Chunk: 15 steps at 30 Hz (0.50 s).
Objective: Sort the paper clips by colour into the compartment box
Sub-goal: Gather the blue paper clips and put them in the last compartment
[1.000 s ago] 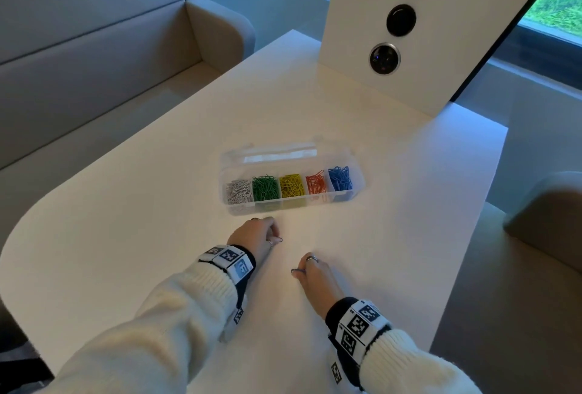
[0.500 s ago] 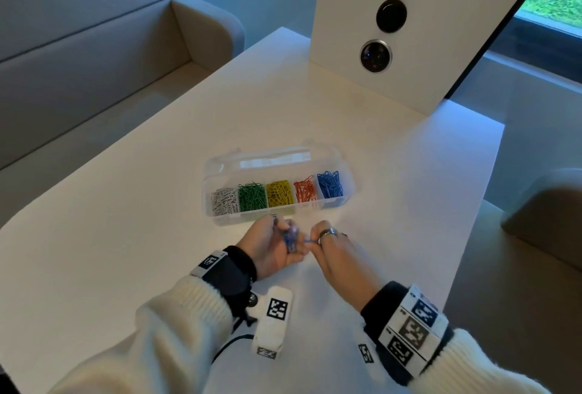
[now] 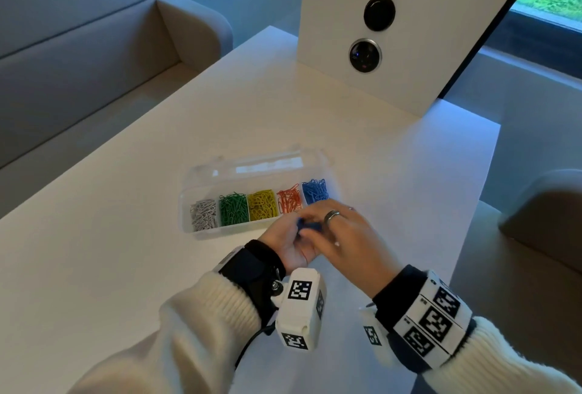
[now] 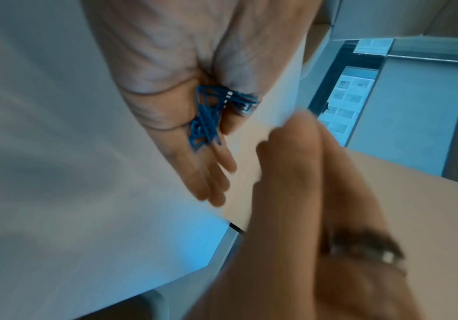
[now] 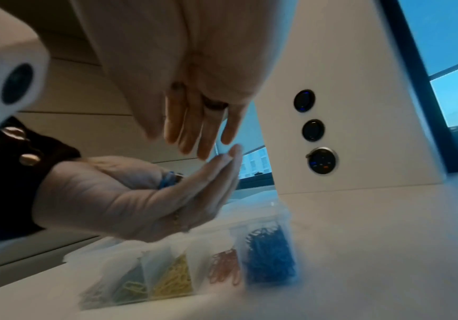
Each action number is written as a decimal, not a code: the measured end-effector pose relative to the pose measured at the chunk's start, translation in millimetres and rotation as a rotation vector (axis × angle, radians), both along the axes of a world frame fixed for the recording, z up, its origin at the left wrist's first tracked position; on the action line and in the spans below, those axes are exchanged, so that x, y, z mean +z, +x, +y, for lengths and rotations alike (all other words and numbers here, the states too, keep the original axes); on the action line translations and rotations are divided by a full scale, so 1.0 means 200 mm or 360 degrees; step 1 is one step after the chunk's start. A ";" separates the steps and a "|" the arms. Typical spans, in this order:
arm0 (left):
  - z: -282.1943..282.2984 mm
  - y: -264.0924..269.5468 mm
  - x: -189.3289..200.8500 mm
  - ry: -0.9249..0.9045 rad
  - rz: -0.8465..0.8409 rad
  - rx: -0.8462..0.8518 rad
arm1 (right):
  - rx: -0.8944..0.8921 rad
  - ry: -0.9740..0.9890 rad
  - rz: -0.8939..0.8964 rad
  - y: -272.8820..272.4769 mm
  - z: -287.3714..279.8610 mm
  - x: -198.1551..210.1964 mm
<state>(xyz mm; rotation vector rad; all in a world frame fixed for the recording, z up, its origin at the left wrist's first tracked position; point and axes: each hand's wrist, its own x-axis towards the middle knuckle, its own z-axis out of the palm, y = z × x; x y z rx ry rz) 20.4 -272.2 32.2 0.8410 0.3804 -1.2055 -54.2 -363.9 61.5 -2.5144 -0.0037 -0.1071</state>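
Note:
A clear compartment box point(image 3: 189, 204) lies open on the white table, holding white, green, yellow, orange and blue paper clips point(image 3: 315, 190) in separate compartments. Just in front of it my left hand point(image 3: 283, 239) is turned palm up. A bunch of blue clips point(image 4: 208, 117) lies in that palm, pinned by the thumb, while the fingers stay straight. My right hand point(image 3: 346, 236), wearing a ring, hovers over that palm with straight fingers point(image 5: 203, 134) pointing down and holds nothing. In the right wrist view the left hand point(image 5: 140, 194) sits above the box point(image 5: 282, 216).
A white upright panel point(image 3: 378, 47) with round black buttons stands at the table's far side. A grey sofa point(image 3: 78, 47) lies to the left and a chair point(image 3: 541, 204) to the right. The table's right edge point(image 3: 472, 204) runs close to the box.
Both hands rose from the table and met in front of the box. The left hand turned palm up with blue clips, and the right hand moved over it.

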 end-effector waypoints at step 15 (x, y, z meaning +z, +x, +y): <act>-0.28 0.27 -0.05 0.0608 -0.0227 0.0415 | -0.0252 -0.0160 0.0209 0.06 -0.27 -0.41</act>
